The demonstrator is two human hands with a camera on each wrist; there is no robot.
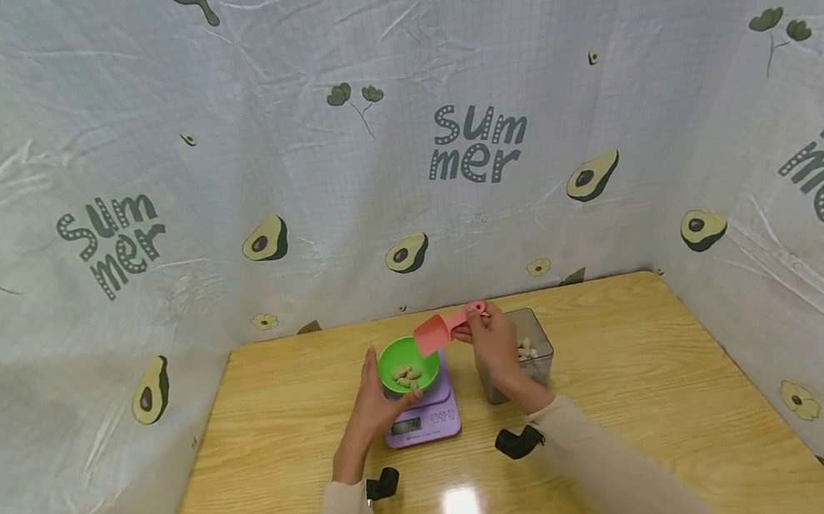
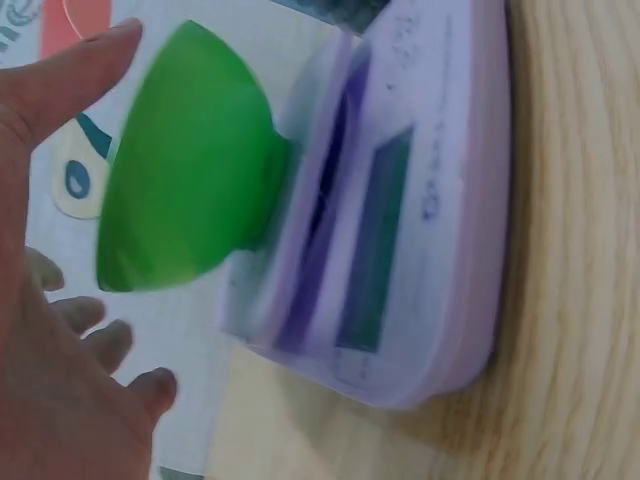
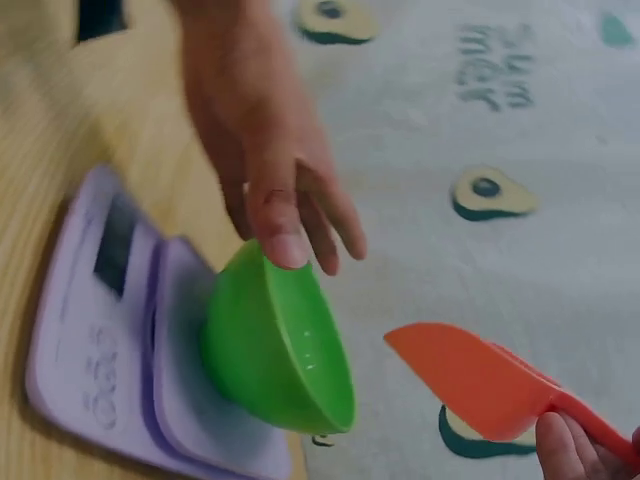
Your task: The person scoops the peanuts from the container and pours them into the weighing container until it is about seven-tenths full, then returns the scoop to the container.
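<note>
A green bowl [image 1: 401, 350] stands on a purple kitchen scale [image 1: 441, 426], with several peanuts [image 1: 407, 375] in their shells inside it. Around the bowl's left side my left hand [image 1: 373, 403] is spread, its thumb right at the rim and the other fingers extended beside the bowl. My right hand [image 1: 494, 347] grips the handle of a red-pink scoop [image 1: 432, 335], holding it above the bowl's right rim. In the right wrist view the scoop [image 3: 475, 385] is tilted, its tip toward the bowl. The scale's display [image 1: 406, 427] is lit.
A grey see-through container [image 1: 496, 384] with more peanuts [image 1: 526, 351] stands right of the scale, partly behind my right hand and wrist. The wooden table [image 1: 274, 447] meets a printed curtain [image 1: 337, 256] at its back and sides.
</note>
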